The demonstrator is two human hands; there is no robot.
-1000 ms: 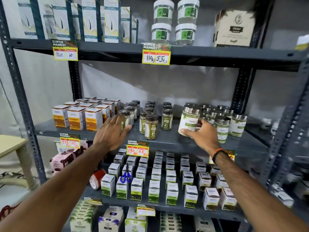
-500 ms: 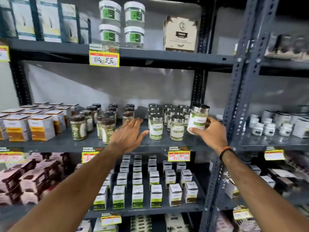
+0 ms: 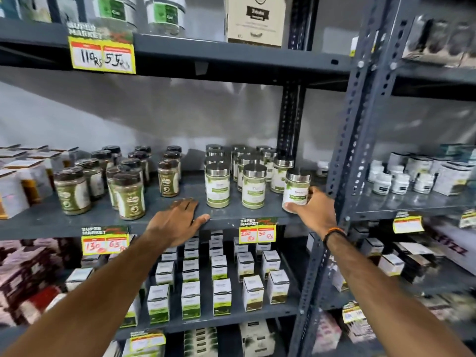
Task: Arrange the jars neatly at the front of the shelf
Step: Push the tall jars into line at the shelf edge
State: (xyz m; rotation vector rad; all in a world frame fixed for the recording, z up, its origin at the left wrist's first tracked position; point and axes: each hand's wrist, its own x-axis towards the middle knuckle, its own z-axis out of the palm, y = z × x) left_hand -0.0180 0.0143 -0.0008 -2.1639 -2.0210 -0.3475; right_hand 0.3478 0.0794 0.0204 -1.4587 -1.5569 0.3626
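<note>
a single head-worn wide-angle view faces forward and slightly down at a grey slotted-steel shelving rack (image 3: 360, 140), close enough that both forearms enter from 6 o'clock; silver-lidded green-labelled jars (image 3: 217, 185) sit near centre, uprights bowing toward 3 o'clock.

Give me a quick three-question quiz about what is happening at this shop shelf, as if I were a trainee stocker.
1. True or false: the right hand is gripping a silver-lidded jar at the right end of the front row.
2. Multiple choice: where is the left hand? A) wrapped around a brown-lidded jar B) flat on the front edge of the shelf, holding nothing C) on the price tag
3. Fill in: besides the gripped jar, ___ other silver-lidded jars stand in the front row.

Key: 1 true; 2 B; 3 two, the left front jar and the middle front jar.
</note>
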